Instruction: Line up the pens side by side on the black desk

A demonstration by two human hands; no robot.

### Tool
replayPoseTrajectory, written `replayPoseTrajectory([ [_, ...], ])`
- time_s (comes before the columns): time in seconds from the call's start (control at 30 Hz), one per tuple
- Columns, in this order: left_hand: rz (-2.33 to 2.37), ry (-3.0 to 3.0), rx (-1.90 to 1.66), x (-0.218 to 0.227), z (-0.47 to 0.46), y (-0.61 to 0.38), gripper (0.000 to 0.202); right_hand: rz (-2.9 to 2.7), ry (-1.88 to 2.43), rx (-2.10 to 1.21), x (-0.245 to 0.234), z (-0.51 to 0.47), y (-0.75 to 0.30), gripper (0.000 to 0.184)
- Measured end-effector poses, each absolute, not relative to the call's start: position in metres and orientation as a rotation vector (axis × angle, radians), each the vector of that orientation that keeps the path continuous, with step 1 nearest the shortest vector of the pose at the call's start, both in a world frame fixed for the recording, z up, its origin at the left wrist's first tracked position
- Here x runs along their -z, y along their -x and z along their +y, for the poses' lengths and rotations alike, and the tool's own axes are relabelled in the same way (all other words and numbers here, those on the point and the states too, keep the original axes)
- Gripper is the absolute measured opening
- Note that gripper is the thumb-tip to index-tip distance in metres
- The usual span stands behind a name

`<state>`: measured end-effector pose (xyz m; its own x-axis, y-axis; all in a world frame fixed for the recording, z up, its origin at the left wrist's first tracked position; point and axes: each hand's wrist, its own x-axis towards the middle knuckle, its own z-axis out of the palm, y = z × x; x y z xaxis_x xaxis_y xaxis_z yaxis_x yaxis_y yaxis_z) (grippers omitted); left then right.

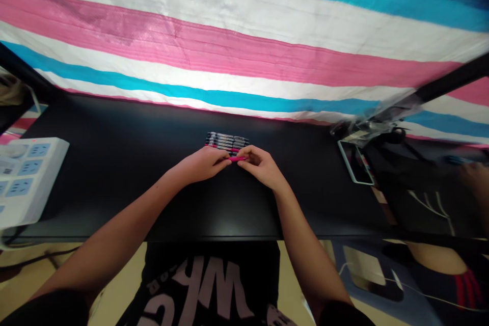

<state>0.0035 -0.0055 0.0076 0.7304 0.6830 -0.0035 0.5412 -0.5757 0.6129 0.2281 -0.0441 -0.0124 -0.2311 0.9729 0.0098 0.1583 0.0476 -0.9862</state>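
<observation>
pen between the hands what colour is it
The pen is bright pink, shown best in the head view.

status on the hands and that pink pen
Left hand and right hand both pinching pink pen. Row of pens side by side just beyond, on black desk.

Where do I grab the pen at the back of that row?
Pinch the back pen around its middle with your fingertips, coming from above on the far side. It lies flat on the desk right beside the next pen, so its far edge looks free. The left hand and right hand holding the pink pen are on the near side.
</observation>
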Motion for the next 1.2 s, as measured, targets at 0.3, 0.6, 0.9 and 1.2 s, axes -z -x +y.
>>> replayPoseTrajectory([
  [0.3,0.895,-2.318,-0.321,-0.0044,-0.0048,-0.0029,0.027,-1.605,1.254,-1.220,0.0077,-0.0453,-0.2295,0.025],
  [0.6,0.899,-2.314,-0.323,-0.0071,-0.0049,-0.0031,0.028,-1.622,1.378,-1.220,0.0086,-0.0442,-0.2292,0.035],
  [0.9,0.895,-2.255,-0.375,-0.0105,-0.0040,-0.0013,0.025,-1.465,1.241,-1.222,0.0065,-0.0465,-0.2287,0.026],
  [1.2,0.920,-2.194,-0.444,-0.0123,-0.0048,-0.0017,0.025,-1.205,1.132,-1.203,0.0078,-0.0438,-0.2301,0.032],
])
